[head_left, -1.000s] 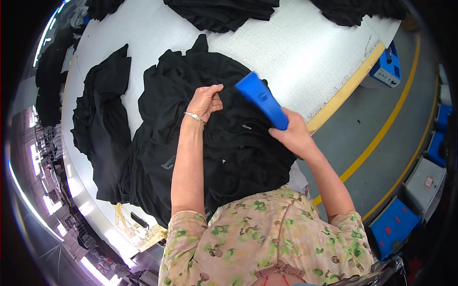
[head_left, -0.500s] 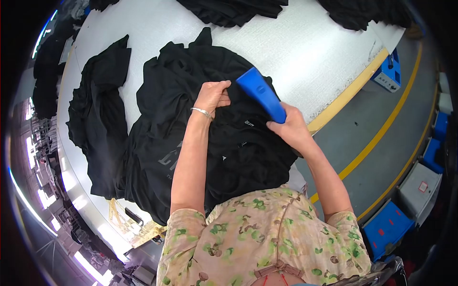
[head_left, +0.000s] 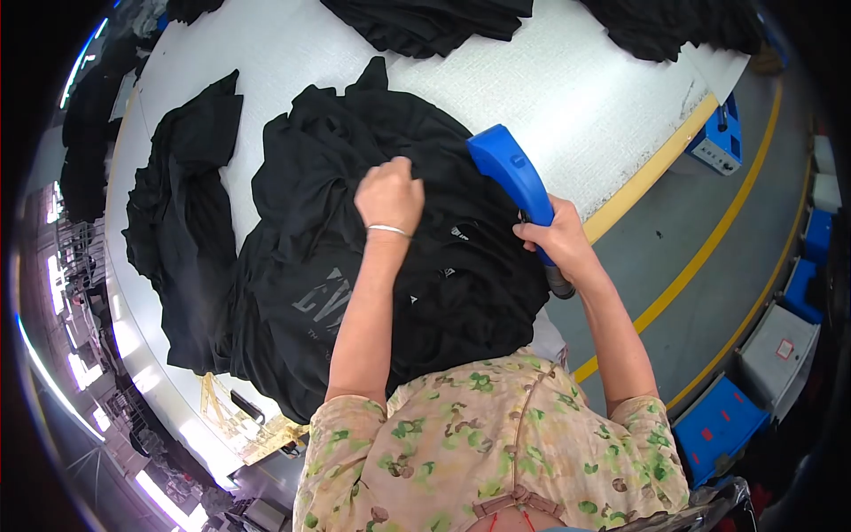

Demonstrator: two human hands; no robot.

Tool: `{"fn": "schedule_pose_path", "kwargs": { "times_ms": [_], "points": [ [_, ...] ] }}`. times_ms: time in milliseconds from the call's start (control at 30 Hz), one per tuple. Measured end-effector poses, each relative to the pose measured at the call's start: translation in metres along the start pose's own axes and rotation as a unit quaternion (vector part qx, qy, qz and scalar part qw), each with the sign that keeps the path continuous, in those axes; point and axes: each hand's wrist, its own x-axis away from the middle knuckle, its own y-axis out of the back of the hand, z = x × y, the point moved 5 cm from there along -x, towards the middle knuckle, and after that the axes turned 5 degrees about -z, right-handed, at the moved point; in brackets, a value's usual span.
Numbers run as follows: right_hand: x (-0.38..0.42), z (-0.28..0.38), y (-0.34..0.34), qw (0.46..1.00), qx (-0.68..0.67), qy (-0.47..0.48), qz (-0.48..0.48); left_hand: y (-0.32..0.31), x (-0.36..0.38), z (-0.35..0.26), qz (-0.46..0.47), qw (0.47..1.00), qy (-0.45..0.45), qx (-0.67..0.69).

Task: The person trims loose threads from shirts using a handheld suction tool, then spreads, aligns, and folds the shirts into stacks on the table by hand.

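Observation:
My right hand (head_left: 562, 238) grips a blue handheld tool (head_left: 514, 168) with a curved body and a broad, flat head pointing to the upper left. The tool's head is over the upper right edge of a bunched black T-shirt (head_left: 301, 204) with grey and white lettering. My left hand (head_left: 390, 197), a silvery bracelet at its wrist, is closed in a fist over the middle of the shirt. Its fingers are turned from view, so whether they pinch cloth or anything small is hidden.
Another black garment (head_left: 186, 168) lies to the left on the white table (head_left: 567, 97). More black garments (head_left: 434, 22) lie at its far side. Beyond the table's yellowish edge (head_left: 651, 173) are a blue box (head_left: 722, 142) and several bins (head_left: 718, 426) along the floor.
My left hand has rolled over, from a pinch seen side-on to a fist with its back up. The blue tool in my right hand has shifted a little to the right.

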Motion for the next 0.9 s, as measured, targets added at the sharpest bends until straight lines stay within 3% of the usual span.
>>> {"fn": "schedule_pose_path", "kwargs": {
  "times_ms": [67, 133, 233, 333, 467, 533, 667, 767, 900],
  "points": [
    [0.002, 0.003, -0.001, 1.0, -0.004, 0.0, 0.0, 0.016, -0.003, 0.019, -0.114, 0.993, -0.02, -0.009],
    [0.003, 0.004, -0.003, 1.0, -0.006, -0.001, 0.004, 0.019, 0.003, 0.027, -0.135, 0.991, 0.003, 0.012],
    [0.006, 0.005, -0.006, 0.999, 0.0, 0.006, 0.034, 0.015, 0.015, 0.027, -0.116, 0.989, 0.073, 0.061],
    [0.013, 0.018, -0.009, 0.997, 0.018, 0.023, 0.077, 0.01, 0.02, 0.02, -0.093, 0.989, 0.08, 0.088],
    [0.014, 0.03, -0.023, 0.99, 0.068, 0.063, 0.104, 0.013, 0.017, 0.01, -0.103, 0.989, 0.047, 0.098],
    [0.007, 0.031, -0.034, 0.98, 0.124, 0.101, 0.114, 0.009, 0.015, 0.007, -0.064, 0.992, 0.055, 0.089],
    [-0.001, 0.028, -0.037, 0.988, 0.12, 0.033, 0.089, -0.011, 0.022, 0.008, 0.009, 1.0, 0.016, -0.019],
    [-0.001, 0.028, -0.035, 0.988, 0.115, 0.062, 0.079, 0.0, 0.022, 0.006, -0.036, 0.999, 0.005, 0.003],
    [-0.003, 0.026, -0.044, 0.979, 0.144, 0.046, 0.137, 0.012, 0.023, 0.003, -0.093, 0.995, 0.002, 0.023]
  ]
}}
